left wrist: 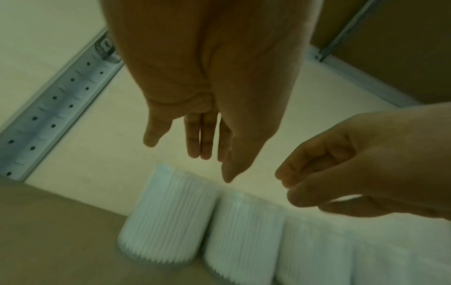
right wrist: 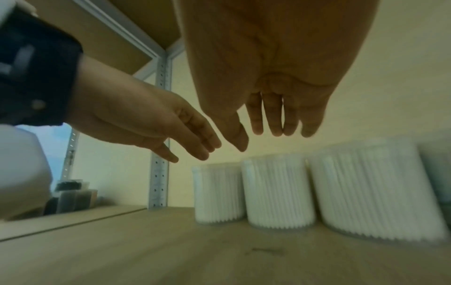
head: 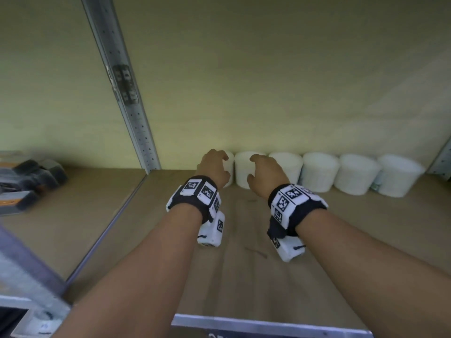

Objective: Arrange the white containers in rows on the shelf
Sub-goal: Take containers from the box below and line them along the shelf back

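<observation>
Hovering w/ both hands slack, empty: your left hand [head: 214, 167] is nearest the row's end tub [left wrist: 165, 214], right hand [head: 266, 174] fronts the next tub [head: 244, 170], both upright.

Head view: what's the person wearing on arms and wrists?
Forearms are bare, no sleeves or gloves. Each wrist carries a black band faced with white square tiles printed with black fiducial-style markers. A white boxy camera module hangs under each wrist, also marker-tagged; the right one shows a short dark cable or strap.
</observation>
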